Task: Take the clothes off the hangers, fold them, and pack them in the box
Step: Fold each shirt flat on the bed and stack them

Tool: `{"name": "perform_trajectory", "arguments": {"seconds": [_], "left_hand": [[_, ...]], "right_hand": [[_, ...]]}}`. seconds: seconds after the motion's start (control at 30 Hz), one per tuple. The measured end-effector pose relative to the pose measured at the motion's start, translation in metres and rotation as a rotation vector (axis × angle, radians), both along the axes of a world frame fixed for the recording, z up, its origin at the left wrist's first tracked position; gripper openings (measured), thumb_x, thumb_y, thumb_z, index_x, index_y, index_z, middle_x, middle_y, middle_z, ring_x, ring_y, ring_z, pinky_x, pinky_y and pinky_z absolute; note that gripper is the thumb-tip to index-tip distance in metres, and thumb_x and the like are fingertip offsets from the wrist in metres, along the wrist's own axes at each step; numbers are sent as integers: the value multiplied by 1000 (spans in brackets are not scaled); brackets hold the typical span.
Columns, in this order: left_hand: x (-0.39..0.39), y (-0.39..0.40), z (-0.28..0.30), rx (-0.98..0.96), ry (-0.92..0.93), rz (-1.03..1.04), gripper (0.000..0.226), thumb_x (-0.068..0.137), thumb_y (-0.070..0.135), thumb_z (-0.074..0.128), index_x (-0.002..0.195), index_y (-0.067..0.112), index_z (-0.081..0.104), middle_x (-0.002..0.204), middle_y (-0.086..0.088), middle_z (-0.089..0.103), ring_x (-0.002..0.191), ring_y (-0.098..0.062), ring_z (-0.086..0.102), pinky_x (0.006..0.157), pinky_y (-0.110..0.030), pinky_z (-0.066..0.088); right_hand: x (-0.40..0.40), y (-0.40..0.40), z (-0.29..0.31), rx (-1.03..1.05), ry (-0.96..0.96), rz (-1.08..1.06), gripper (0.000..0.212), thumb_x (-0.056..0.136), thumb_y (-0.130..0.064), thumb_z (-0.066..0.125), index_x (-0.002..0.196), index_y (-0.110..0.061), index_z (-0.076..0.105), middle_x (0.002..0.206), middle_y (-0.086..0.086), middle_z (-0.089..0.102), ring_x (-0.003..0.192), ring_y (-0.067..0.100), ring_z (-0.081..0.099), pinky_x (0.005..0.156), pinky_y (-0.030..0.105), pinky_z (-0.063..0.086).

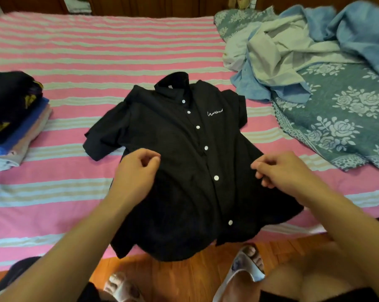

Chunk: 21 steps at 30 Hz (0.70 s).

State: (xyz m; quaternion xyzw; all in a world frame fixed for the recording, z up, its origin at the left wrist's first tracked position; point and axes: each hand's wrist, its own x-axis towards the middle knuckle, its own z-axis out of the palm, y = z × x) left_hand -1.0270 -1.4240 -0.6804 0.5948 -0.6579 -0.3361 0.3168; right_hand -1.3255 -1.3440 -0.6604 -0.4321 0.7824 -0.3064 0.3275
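A black short-sleeved shirt with white buttons lies front up on the striped bed, collar away from me and hem hanging over the near edge. My left hand is at the shirt's left side seam, thumb and forefinger pinched together on the cloth. My right hand is at the right side seam with its fingers curled on the fabric. No hanger or box is in view.
A stack of folded clothes sits at the bed's left edge. A heap of pale and blue garments lies on a floral blanket at the right. The pink striped sheet stretches beyond the shirt. My slippered feet stand on the wooden floor.
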Motion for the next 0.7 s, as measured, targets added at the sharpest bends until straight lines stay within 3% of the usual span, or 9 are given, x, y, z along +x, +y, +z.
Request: {"name": "perform_trajectory", "arguments": {"seconds": [0.13,0.23,0.33,0.4,0.5,0.53,0.63,0.7], "left_hand": [[33,-84,6,-45,-121,125,14,95,24,60,88,28,72,83,12,69,85,-19,68,79,-36,53],[35,-151,6,-97,-267,92,17,97,28,56,96,20,71,89,4,70,88,-22,65,77,-36,47],[38,-226,-7,-138,-502,81,53,89,60,44,118,20,65,114,-10,69,105,-36,62,91,-48,51],[37,-273,-24,-38,-572,82,75,83,75,34,132,22,55,128,-13,62,116,-40,57,97,-54,49],[28,-308,-55,-51,-710,50,54,93,64,46,124,21,56,126,-12,55,113,-37,53,95,-51,48],[25,-310,-65,-128,-744,57,41,96,55,51,115,19,58,120,-11,54,108,-36,52,91,-49,47],[28,-299,-81,-241,-590,108,21,99,32,56,90,12,56,98,-7,50,88,-27,47,73,-41,43],[37,-296,-77,-183,-498,155,21,102,29,50,87,14,50,90,-2,45,78,-23,45,68,-39,40]], "right_hand": [[-23,-93,22,-103,237,126,18,95,-9,60,86,-17,73,73,-1,69,66,18,65,65,29,48],[-32,-178,25,-130,494,228,21,93,-7,59,100,-17,76,97,0,74,94,20,66,79,24,41],[-38,-270,12,-149,622,279,24,95,-10,58,112,-16,73,118,4,72,114,26,63,88,28,41],[-41,-337,-1,-151,656,333,31,95,-15,62,125,-16,67,129,7,66,121,29,59,98,33,43],[-32,-422,-25,-86,625,564,60,88,-33,74,142,-17,53,144,8,56,131,29,52,109,39,40],[-27,-443,-35,-67,580,632,59,86,-38,75,138,-20,54,140,7,58,128,30,54,105,39,43],[-17,-476,-65,-85,615,716,24,90,-42,64,105,-24,59,104,7,63,103,33,60,79,35,40],[-22,-480,-69,-70,641,685,18,96,-30,61,106,-16,64,102,8,65,99,34,60,74,34,38]]}}
